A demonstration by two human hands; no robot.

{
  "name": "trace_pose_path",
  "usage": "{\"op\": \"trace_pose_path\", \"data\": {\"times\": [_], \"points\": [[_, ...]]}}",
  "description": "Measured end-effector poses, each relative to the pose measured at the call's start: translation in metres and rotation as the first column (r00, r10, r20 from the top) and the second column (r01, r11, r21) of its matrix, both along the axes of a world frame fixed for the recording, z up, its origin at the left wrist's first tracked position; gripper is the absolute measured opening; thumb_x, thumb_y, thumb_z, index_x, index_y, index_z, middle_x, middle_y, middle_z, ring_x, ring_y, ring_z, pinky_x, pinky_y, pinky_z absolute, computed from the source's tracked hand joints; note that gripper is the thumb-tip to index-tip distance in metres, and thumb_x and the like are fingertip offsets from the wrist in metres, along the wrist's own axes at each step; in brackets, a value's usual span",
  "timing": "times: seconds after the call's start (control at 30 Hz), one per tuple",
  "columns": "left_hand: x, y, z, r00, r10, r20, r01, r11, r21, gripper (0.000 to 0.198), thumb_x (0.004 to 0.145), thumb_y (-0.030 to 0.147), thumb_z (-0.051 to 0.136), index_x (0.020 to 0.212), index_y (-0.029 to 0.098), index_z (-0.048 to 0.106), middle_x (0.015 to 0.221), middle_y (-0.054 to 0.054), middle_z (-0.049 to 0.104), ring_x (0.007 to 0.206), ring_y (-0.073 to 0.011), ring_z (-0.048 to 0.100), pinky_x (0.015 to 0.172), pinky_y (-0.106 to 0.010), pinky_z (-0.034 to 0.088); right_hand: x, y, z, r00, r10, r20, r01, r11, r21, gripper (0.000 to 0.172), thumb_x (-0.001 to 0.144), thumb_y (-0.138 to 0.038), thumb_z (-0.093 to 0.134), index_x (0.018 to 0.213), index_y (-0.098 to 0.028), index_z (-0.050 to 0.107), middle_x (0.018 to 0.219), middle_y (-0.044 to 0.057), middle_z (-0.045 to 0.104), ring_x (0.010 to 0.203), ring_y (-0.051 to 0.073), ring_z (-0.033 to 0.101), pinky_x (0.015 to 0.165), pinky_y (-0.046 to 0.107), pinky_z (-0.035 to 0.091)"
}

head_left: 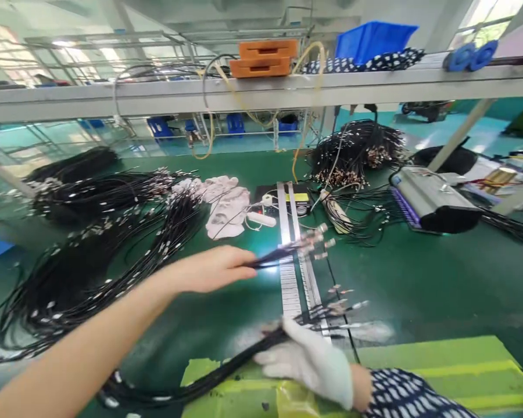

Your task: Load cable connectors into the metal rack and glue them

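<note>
My bare left hand (218,270) is closed on a small bundle of black cables (283,252), whose blurred metal-tipped ends point right over a slotted metal rail (290,290). Below it, my right hand (309,363), in a white glove, grips a thicker bundle of black cables (244,351) between thumb and fingers. Those cables trail to the lower left, and their connector ends stick out to the right past the rail. Under the glove lies a green mat (444,371) with yellow tape. Behind the rail sits a small black box (305,200) with a dial.
Heaps of black cables (87,267) cover the left side, and another pile (357,151) stands at the back right. A white cloth (229,206) lies behind my left hand. To the right is a silver-black device (433,197). A shelf beam (165,101) crosses overhead with orange cases (264,58).
</note>
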State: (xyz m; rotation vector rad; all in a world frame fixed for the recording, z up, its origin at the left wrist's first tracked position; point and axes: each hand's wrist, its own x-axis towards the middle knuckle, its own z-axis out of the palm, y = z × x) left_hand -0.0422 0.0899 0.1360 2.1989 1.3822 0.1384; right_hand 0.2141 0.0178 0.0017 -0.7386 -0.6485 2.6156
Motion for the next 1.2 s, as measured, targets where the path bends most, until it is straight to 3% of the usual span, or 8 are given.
{"op": "trace_pose_path", "data": {"times": [0.1,0.2,0.27,0.33,0.43,0.67,0.87,1.2], "points": [[0.037,0.033,-0.065,0.969,-0.065,-0.239,0.067,0.998,0.002,0.023,0.091,0.039,0.057,0.087,0.017,0.062,0.087,-0.005,0.063,0.078,-0.0203,0.058,0.069,-0.030,0.044,-0.010,-0.001,-0.009,0.946,0.312,-0.085,-0.321,0.937,-0.138,0.066,0.073,-0.069,0.071,0.101,-0.009,0.067,0.099,0.014,0.071,0.098,0.020,0.070,0.084,0.027,0.056],[0.035,0.046,-0.116,0.973,-0.014,-0.229,0.035,0.996,0.087,0.031,0.091,0.042,0.058,0.105,0.015,0.060,0.110,-0.013,0.059,0.101,-0.0276,0.054,0.084,-0.038,0.043,0.023,0.036,0.006,0.908,0.416,0.054,-0.419,0.896,0.144,0.066,0.076,-0.069,0.067,0.105,-0.009,0.068,0.098,0.016,0.072,0.087,0.023,0.071,0.071,0.031,0.058],[0.027,0.050,-0.135,0.990,0.000,-0.139,0.018,0.991,0.129,0.033,0.097,0.044,0.046,0.111,0.017,0.059,0.110,-0.011,0.058,0.103,-0.0264,0.052,0.087,-0.039,0.042,0.047,0.082,0.014,0.961,0.084,0.265,-0.226,0.789,0.571,0.060,0.085,-0.067,0.059,0.107,-0.012,0.068,0.102,0.015,0.072,0.087,0.024,0.071,0.073,0.034,0.058],[0.022,0.052,-0.144,0.999,0.015,-0.043,-0.009,0.990,0.140,0.031,0.100,0.041,0.038,0.108,0.019,0.059,0.102,-0.008,0.059,0.098,-0.0241,0.052,0.085,-0.038,0.041,0.060,0.133,0.012,0.855,-0.385,0.349,-0.144,0.470,0.871,0.051,0.092,-0.062,0.050,0.113,-0.018,0.067,0.114,0.013,0.069,0.102,0.025,0.067,0.087,0.038,0.055],[0.021,0.050,-0.149,0.996,0.051,0.070,-0.055,0.996,0.066,0.029,0.099,0.037,0.039,0.093,0.019,0.060,0.088,-0.004,0.057,0.088,-0.0211,0.052,0.079,-0.034,0.040,0.056,0.188,-0.012,0.675,-0.638,0.371,-0.298,0.225,0.928,0.044,0.099,-0.051,0.038,0.121,-0.023,0.065,0.125,0.009,0.066,0.119,0.026,0.059,0.105,0.045,0.046],[0.017,0.015,-0.143,0.925,0.287,0.248,-0.191,0.918,-0.349,0.029,0.093,0.039,0.050,0.078,0.017,0.060,0.072,0.000,0.056,0.070,-0.0155,0.053,0.065,-0.027,0.040,0.037,0.187,-0.040,0.646,-0.664,0.376,-0.353,0.176,0.919,0.036,0.098,-0.041,0.040,0.115,-0.022,0.066,0.119,0.009,0.067,0.116,0.027,0.058,0.105,0.049,0.043],[0.039,0.014,-0.149,0.968,0.168,0.189,-0.175,0.984,0.022,0.017,0.096,0.029,0.048,0.099,0.019,0.060,0.098,-0.006,0.062,0.095,-0.0224,0.056,0.087,-0.037,0.045,0.052,0.160,-0.034,0.706,-0.598,0.379,-0.346,0.175,0.922,0.037,0.099,-0.037,0.042,0.129,-0.022,0.058,0.131,0.010,0.061,0.119,0.024,0.058,0.104,0.045,0.048],[0.051,0.035,-0.158,0.958,0.065,0.280,-0.104,0.986,0.127,0.018,0.099,0.023,0.043,0.091,0.020,0.059,0.088,-0.003,0.058,0.084,-0.0158,0.057,0.076,-0.027,0.048,0.069,0.165,-0.055,0.646,-0.723,0.246,-0.015,0.310,0.951,0.039,0.099,-0.049,0.048,0.124,-0.021,0.057,0.125,0.013,0.060,0.108,0.023,0.064,0.103,0.045,0.050]]}}
